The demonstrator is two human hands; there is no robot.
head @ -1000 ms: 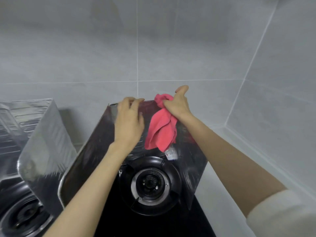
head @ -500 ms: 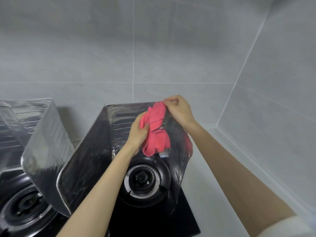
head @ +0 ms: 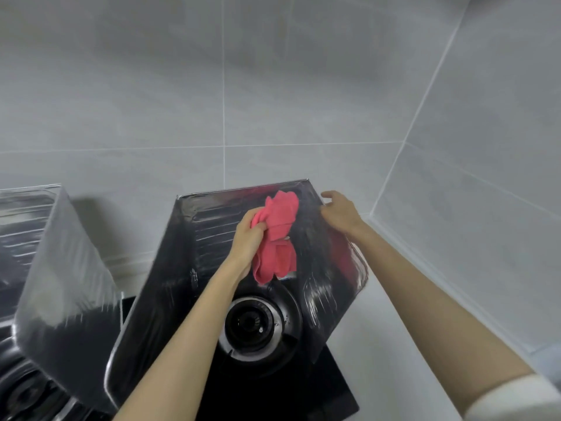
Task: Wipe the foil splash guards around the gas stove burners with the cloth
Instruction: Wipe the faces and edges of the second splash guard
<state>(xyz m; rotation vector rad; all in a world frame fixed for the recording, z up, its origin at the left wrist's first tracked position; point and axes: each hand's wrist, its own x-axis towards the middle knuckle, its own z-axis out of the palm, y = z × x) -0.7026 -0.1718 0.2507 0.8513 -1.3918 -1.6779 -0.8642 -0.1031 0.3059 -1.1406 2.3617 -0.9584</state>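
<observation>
A shiny foil splash guard (head: 209, 226) stands folded around the right burner (head: 253, 325) of a black gas stove. My left hand (head: 247, 238) grips a crumpled pink cloth (head: 277, 238) and presses it against the guard's back panel, above the burner. My right hand (head: 341, 212) rests with spread fingers on the top edge of the guard's right panel, clear of the cloth. A second foil guard (head: 60, 268) stands around the left burner (head: 24, 396), which is partly cut off at the frame's lower left.
Grey tiled walls meet in a corner behind and to the right of the stove. A pale countertop (head: 394, 375) runs along the right of the black stove top (head: 303, 399). The two guards stand close together, side by side.
The cloth passed from my right hand to my left hand. My right hand let go and moved right onto the guard's right edge. The view shifted slightly left.
</observation>
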